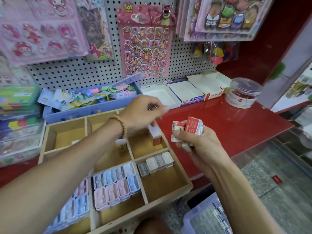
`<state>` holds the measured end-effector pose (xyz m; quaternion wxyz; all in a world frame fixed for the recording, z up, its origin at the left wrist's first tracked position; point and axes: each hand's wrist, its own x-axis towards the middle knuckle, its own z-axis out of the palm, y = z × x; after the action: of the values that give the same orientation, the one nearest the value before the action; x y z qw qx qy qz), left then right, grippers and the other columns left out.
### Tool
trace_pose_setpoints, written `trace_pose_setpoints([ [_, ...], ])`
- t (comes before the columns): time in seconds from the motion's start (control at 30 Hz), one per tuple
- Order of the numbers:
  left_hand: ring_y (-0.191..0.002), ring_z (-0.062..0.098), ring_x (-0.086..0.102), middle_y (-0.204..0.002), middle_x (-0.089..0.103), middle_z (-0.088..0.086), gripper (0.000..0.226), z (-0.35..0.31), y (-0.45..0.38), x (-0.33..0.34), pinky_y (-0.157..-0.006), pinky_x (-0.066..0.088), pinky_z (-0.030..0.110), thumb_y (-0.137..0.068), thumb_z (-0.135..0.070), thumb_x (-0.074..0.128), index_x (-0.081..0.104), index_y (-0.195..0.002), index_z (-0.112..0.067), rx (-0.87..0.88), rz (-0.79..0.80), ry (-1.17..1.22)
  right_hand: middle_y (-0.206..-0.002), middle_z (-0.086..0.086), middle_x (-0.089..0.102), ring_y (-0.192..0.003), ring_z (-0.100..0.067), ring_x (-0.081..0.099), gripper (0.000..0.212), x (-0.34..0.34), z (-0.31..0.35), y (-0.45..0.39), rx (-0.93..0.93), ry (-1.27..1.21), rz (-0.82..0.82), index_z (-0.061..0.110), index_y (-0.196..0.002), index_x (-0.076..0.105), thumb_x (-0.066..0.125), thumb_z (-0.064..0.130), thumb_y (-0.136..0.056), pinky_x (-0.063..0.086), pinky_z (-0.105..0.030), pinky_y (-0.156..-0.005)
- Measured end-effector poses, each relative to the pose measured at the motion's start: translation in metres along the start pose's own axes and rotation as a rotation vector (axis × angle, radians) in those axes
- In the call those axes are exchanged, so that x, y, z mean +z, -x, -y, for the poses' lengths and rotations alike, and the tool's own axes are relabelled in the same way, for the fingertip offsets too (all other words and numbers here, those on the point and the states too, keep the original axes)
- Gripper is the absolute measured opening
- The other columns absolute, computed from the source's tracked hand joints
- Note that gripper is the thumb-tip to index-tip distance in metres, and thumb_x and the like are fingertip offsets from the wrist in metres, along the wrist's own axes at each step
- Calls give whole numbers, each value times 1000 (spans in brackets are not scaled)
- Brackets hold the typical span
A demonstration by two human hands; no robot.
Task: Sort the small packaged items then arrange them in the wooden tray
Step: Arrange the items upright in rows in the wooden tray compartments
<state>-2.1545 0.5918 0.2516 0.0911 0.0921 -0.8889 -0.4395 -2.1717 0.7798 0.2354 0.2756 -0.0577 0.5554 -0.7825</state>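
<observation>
Several red packets (189, 130) in right hand (195, 141), wooden tray (168, 146)

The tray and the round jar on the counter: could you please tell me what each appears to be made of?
The tray looks like pale unfinished wood or plywood: matte tan walls, thin flat dividers. The jar looks like clear glossy plastic, since its red contents show through the wall and the lid catches highlights; glass cannot be ruled out.
</observation>
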Motion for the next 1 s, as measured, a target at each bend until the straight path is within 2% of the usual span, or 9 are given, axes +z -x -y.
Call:
trace_pose_setpoints([
  [0.13,-67,14,65,-72,72,-1,8,-17,34,9,-64,55,35,-87,-24,71,76,-87,-17,7,205,201,-68,-10,68,-58,-17,63,17,10,0,15,-26,19,46,-1,-84,64,68,-16,-77,52,-22,-51],
  [0.27,-63,14,60,-75,67,4,11,-24,52,0,-54,54,22,-87,-8,70,73,-98,-10,-33,169,251,-80,-17,69,-71,-25,66,19,11,-2,26,-13,89,9,-3,-90,64,73,-13,-76,57,-27,-61],
  [0.33,-65,15,58,-77,61,1,19,-28,59,-9,-54,54,20,-88,-6,68,70,-105,-13,-21,135,242,-74,-16,66,-69,-26,64,20,10,-1,32,12,126,13,0,-84,62,74,-13,-75,56,-28,-59],
  [0.43,-69,18,60,-81,57,-2,23,-28,64,-23,-63,59,27,-91,-7,65,68,-109,-21,13,73,146,-62,-11,58,-56,-20,57,21,11,0,43,64,203,75,2,-79,59,73,-14,-76,50,-22,-47],
  [0.53,-70,23,66,-83,58,-2,20,-20,64,-32,-72,61,37,-93,-11,62,69,-108,-22,21,47,27,-62,-15,52,-49,-19,49,24,11,-1,50,90,216,98,2,-80,55,74,-13,-78,40,-20,-39],
  [0.7,-72,11,60,-87,63,-6,15,0,63,-28,-72,52,27,-85,-18,73,66,-92,-29,-6,87,-245,-59,-15,50,-39,-16,45,28,3,-3,53,71,213,30,5,-75,52,76,-8,-78,33,-20,-34],
  [0.8,-73,1,54,-90,63,-5,17,6,56,-10,-65,43,15,-82,-17,76,67,-94,-24,-5,84,-361,-53,-14,50,-35,-15,42,28,-3,-5,54,64,218,35,7,-71,52,74,-9,-79,33,-20,-34],
  [0.93,-82,12,56,-85,58,-7,18,9,39,16,-73,46,25,-79,-17,78,67,-93,-22,19,77,-448,-56,-14,52,-43,-17,47,27,-11,-9,51,66,202,50,6,-73,54,75,-10,-77,37,-25,-38],
  [1.0,-81,14,54,-80,56,-9,18,10,32,25,-70,42,26,-77,-20,80,65,-88,-22,37,60,-469,-55,-13,52,-45,-18,47,26,-14,-11,49,59,202,56,6,-72,55,74,-10,-78,36,-25,-40],
])
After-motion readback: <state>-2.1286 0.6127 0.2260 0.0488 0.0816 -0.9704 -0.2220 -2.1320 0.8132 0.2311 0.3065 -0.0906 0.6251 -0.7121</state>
